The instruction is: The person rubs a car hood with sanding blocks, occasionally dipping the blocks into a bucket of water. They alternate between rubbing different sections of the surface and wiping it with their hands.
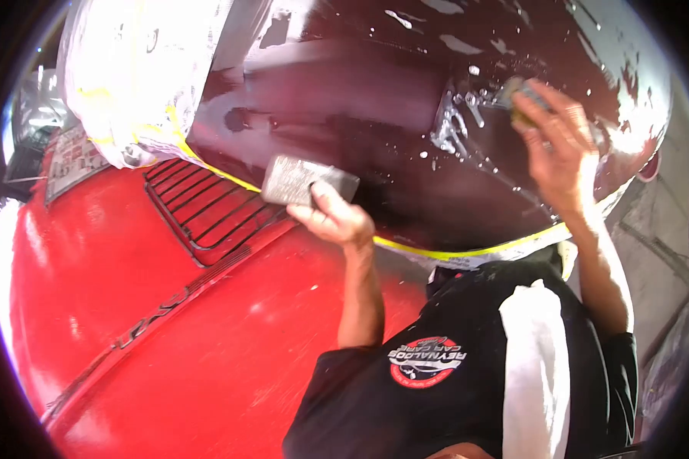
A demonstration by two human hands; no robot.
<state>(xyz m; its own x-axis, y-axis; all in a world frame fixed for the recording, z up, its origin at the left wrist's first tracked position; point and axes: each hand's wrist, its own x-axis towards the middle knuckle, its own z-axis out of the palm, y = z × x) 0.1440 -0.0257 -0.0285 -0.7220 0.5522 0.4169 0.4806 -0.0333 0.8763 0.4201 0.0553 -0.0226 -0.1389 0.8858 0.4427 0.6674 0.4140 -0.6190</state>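
Note:
My left hand [333, 216] grips a grey rectangular block [302, 180] with a shiny, wet-looking face, the thumb pressed on its near edge. It is held over the boundary between the dark maroon car panel [344, 99] and a red car body. On the right, my right hand [563, 149] has its fingers bent over a small greyish pad [534, 98] at the maroon surface. White suds [452, 130] and drops spread over the panel left of that hand, and wet streaks shine farther up.
Yellow masking tape [467, 254] edges the maroon panel, with masking paper [142, 69] at upper left. A red car panel [153, 329] with a black vent grille [207, 206] lies left. A white towel [536, 367] hangs over my black shirt. Grey floor [654, 237] shows at right.

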